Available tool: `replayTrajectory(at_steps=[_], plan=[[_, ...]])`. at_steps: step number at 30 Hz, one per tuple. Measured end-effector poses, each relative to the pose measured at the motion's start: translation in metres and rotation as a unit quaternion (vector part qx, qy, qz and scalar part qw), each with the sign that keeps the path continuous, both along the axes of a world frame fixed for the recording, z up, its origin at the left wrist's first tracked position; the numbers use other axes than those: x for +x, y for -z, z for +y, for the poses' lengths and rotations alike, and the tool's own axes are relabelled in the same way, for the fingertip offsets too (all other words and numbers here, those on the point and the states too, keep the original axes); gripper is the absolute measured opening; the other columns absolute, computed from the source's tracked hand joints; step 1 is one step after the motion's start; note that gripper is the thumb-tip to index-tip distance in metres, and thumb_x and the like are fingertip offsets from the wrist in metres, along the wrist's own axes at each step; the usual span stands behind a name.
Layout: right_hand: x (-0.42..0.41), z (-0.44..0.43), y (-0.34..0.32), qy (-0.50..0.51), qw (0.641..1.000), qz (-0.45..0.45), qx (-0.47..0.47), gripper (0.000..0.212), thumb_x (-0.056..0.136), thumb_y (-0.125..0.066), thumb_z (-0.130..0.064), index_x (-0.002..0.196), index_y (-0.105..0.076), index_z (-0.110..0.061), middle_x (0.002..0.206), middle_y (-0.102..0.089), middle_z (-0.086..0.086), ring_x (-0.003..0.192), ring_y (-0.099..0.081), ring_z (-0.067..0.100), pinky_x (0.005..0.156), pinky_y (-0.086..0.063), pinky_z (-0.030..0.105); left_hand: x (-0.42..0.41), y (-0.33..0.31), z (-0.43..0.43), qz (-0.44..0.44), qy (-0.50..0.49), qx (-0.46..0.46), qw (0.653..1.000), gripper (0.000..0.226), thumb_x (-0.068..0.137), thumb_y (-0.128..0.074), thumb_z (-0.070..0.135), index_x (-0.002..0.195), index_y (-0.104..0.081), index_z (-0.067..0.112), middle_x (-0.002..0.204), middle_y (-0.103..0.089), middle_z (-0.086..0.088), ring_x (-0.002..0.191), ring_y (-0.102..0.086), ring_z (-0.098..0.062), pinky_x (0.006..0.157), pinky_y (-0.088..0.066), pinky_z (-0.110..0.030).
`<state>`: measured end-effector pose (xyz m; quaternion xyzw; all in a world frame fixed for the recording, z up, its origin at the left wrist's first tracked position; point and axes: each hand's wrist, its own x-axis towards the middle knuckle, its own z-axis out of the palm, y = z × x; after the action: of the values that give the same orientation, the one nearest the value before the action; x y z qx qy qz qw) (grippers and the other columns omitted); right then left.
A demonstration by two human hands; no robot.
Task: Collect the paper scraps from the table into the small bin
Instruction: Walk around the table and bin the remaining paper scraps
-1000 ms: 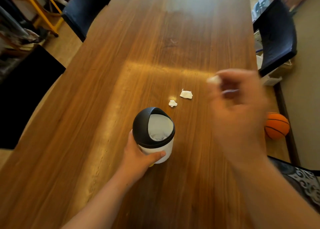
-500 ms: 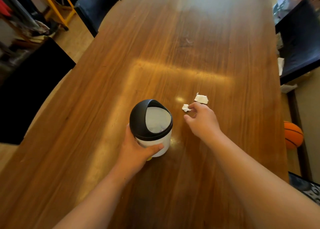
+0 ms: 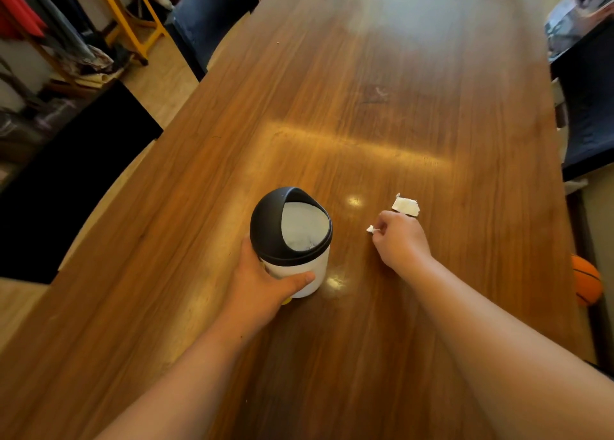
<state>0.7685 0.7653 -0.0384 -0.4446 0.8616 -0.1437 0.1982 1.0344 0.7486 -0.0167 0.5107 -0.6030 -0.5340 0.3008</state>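
— What can't you make out?
— The scrap is mostly buried in the right hand's fingers.
— And the bin?
— Its lower left side is behind the left hand. The ball is half behind the table.

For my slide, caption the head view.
Left hand steadies bin; right hand pinches scrap.

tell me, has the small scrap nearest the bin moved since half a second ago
Yes. The small scrap lay beside the larger scrap before; now the right hand pinches it and it sits farther from that scrap, toward the bin.
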Motion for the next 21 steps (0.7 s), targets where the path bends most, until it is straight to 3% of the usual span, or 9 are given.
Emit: replayTrajectory(at_steps=[4, 6, 10, 13, 15, 17, 18, 19, 21], plan=[[-0.002, 0.001, -0.039, 0.012, 0.996, -0.055, -0.074, 0.009, 0.091, -0.060, -0.018, 0.087, -0.068, -0.018, 0.090, -0.063, 0.002, 0.075, -0.064, 0.022, 0.053, -0.047, 0.027, -0.004, -0.001, -0.002, 0.000, -0.001, -0.002, 1.000, 0.110, 0.053, -0.096, 0.044, 0.148, -0.040, 0.034, 0.137, -0.059, 0.014, 0.124, -0.058, -0.003, 0.096, -0.055, -0.033], [-0.005, -0.003, -0.077, 0.031, 0.976, -0.104, -0.189, 0.007, 0.091, -0.065, -0.018, 0.084, -0.068, -0.019, 0.086, -0.067, -0.001, 0.073, -0.064, 0.015, 0.062, -0.052, 0.033, -0.005, -0.001, -0.002, 0.000, -0.003, -0.002, 1.000, 0.109, 0.053, -0.096, 0.044, 0.147, -0.041, 0.034, 0.135, -0.060, 0.016, 0.122, -0.059, -0.002, 0.093, -0.055, -0.028], [-0.007, 0.005, -0.167, 0.085, 0.878, -0.102, -0.460, 0.014, 0.090, -0.068, -0.033, 0.088, -0.068, -0.019, 0.077, -0.065, -0.008, 0.071, -0.060, 0.004, 0.064, -0.052, 0.025, -0.009, -0.001, -0.003, -0.002, -0.005, 0.004, 1.000, 0.108, 0.054, -0.097, 0.043, 0.145, -0.040, 0.038, 0.128, -0.060, 0.025, 0.116, -0.058, 0.010, 0.079, -0.053, -0.006], [0.007, 0.014, -0.198, 0.103, 0.812, -0.094, -0.567, 0.015, 0.091, -0.068, -0.028, 0.093, -0.067, -0.013, 0.078, -0.063, -0.010, 0.072, -0.060, 0.004, 0.064, -0.051, 0.021, -0.015, -0.003, -0.005, -0.002, -0.004, 0.001, 1.000, 0.108, 0.053, -0.096, 0.045, 0.146, -0.040, 0.037, 0.129, -0.060, 0.023, 0.116, -0.058, 0.010, 0.078, -0.054, -0.008], [0.029, 0.010, -0.192, 0.075, 0.837, -0.097, -0.533, 0.013, 0.092, -0.067, -0.024, 0.091, -0.067, -0.011, 0.078, -0.062, -0.006, 0.071, -0.058, 0.004, 0.064, -0.049, 0.021, -0.020, -0.006, -0.007, -0.002, -0.001, -0.005, 1.000, 0.109, 0.053, -0.095, 0.046, 0.146, -0.040, 0.036, 0.132, -0.060, 0.020, 0.119, -0.059, 0.004, 0.086, -0.057, -0.021], [0.055, 0.008, -0.167, -0.038, 0.931, -0.108, -0.347, 0.011, 0.092, -0.067, -0.024, 0.097, -0.070, -0.016, 0.087, -0.065, -0.005, 0.076, -0.061, 0.007, 0.068, -0.050, 0.022, -0.027, -0.007, -0.010, 0.000, 0.004, -0.012, 1.000, 0.108, 0.056, -0.096, 0.043, 0.148, -0.041, 0.033, 0.136, -0.061, 0.012, 0.123, -0.060, -0.006, 0.095, -0.058, -0.037], [0.064, 0.009, -0.151, -0.083, 0.955, -0.133, -0.252, 0.015, 0.091, -0.067, -0.027, 0.104, -0.071, -0.020, 0.092, -0.066, -0.008, 0.080, -0.062, 0.006, 0.070, -0.052, 0.021, -0.029, -0.008, -0.012, 0.000, 0.005, -0.018, 1.000, 0.107, 0.057, -0.097, 0.042, 0.148, -0.041, 0.032, 0.137, -0.061, 0.010, 0.124, -0.061, -0.009, 0.096, -0.059, -0.041], [0.067, 0.011, -0.136, -0.097, 0.961, -0.162, -0.203, 0.019, 0.090, -0.067, -0.030, 0.108, -0.070, -0.025, 0.094, -0.067, -0.011, 0.082, -0.063, 0.004, 0.072, -0.053, 0.019, -0.032, -0.009, -0.015, -0.001, 0.005, -0.025, 1.000, 0.107, 0.058, -0.097, 0.041, 0.148, -0.041, 0.032, 0.137, -0.061, 0.010, 0.124, -0.061, -0.009, 0.095, -0.059, -0.042], [0.054, 0.009, -0.114, -0.036, 0.955, -0.206, -0.209, 0.017, 0.089, -0.066, -0.034, 0.104, -0.070, -0.029, 0.089, -0.067, -0.014, 0.083, -0.064, 0.002, 0.068, -0.053, 0.017, -0.035, -0.008, -0.020, -0.003, 0.000, -0.036, 0.999, 0.108, 0.057, -0.097, 0.040, 0.149, -0.040, 0.031, 0.138, -0.060, 0.010, 0.124, -0.060, -0.007, 0.096, -0.059, -0.040]])
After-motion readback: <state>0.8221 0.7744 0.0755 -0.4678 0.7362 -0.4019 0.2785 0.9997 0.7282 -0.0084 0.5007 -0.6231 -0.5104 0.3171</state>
